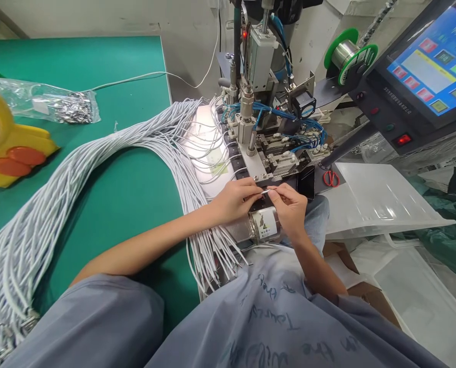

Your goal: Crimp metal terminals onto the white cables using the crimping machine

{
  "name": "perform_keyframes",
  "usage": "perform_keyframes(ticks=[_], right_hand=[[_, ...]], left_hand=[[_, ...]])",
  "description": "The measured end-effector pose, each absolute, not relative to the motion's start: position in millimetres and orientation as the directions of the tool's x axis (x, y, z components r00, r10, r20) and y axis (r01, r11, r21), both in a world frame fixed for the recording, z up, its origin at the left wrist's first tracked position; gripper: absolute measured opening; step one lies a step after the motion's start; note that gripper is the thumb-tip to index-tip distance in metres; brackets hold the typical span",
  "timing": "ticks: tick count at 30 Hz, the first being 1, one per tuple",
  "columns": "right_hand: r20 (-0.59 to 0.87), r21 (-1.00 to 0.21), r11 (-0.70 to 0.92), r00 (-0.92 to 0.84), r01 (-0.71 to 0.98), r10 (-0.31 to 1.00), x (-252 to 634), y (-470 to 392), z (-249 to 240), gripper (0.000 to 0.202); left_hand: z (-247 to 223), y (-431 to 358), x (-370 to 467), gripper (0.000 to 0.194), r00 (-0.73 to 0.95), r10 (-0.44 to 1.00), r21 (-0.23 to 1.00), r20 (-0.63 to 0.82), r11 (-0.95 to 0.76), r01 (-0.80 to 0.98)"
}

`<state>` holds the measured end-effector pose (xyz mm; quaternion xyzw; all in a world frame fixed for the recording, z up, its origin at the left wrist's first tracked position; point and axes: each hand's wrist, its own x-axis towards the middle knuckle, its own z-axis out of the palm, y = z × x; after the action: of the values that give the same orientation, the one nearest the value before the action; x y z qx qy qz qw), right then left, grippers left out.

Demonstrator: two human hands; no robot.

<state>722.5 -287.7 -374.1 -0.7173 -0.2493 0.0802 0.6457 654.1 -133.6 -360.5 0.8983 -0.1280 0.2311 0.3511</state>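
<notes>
My left hand (237,198) pinches a white cable (265,191) close to its end, just in front of the machine (256,166). Thumb and fingers of my right hand (289,204) close on the cable's tip, where a thin reddish wire seems to show. Both hands are almost touching. Left of them, a thick bundle of white cables (170,153) spreads over the table, with loose ends hanging toward my lap. Below the hands sits a transparent container with a white label (268,223).
A screen (434,61) and a solder wire spool (346,53) stand at the right. Red-handled scissors (331,178) lie beside a white plastic tray (381,199). On the green table (136,66) are a bag of metal parts (72,107) and a yellow toy-like object (13,138).
</notes>
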Motion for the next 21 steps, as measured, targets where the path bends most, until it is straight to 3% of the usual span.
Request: perform_keyframes(ticks=[3,6,12,16,19,21], right_hand=[[0.187,-0.950,-0.118,0.831,0.288,0.524,728.8,-291.3,-368.0,0.018],[0.164,-0.949,-0.129,0.802,0.287,0.575,733.0,-291.1,-365.4,0.022],[0.221,-0.971,0.022,0.857,0.239,0.466,727.2,-279.4,-376.7,0.016],[0.204,-0.979,0.115,0.838,0.169,0.507,729.9,-278.7,-383.9,0.016],[0.172,-0.985,0.096,0.761,0.144,0.626,738.9,-284.6,-379.1,0.018],[0.156,-0.979,0.010,0.723,0.201,0.673,745.3,-289.0,-371.8,0.018]], left_hand=[[-363.3,-132.2,653.9,0.026,0.844,-0.109,0.450,0.525,-0.806,-0.384],[-365.9,-133.7,653.4,0.027,0.829,-0.120,0.410,0.546,-0.825,-0.389],[-366.7,-141.1,654.0,0.018,0.830,0.099,0.662,0.549,-0.657,-0.361],[-364.3,-137.6,657.1,0.015,0.866,0.062,0.750,0.497,-0.532,-0.393],[-363.0,-129.6,659.1,0.018,0.838,-0.075,0.646,0.540,-0.602,-0.470],[-362.6,-123.9,659.9,0.024,0.783,-0.215,0.423,0.584,-0.742,-0.519]])
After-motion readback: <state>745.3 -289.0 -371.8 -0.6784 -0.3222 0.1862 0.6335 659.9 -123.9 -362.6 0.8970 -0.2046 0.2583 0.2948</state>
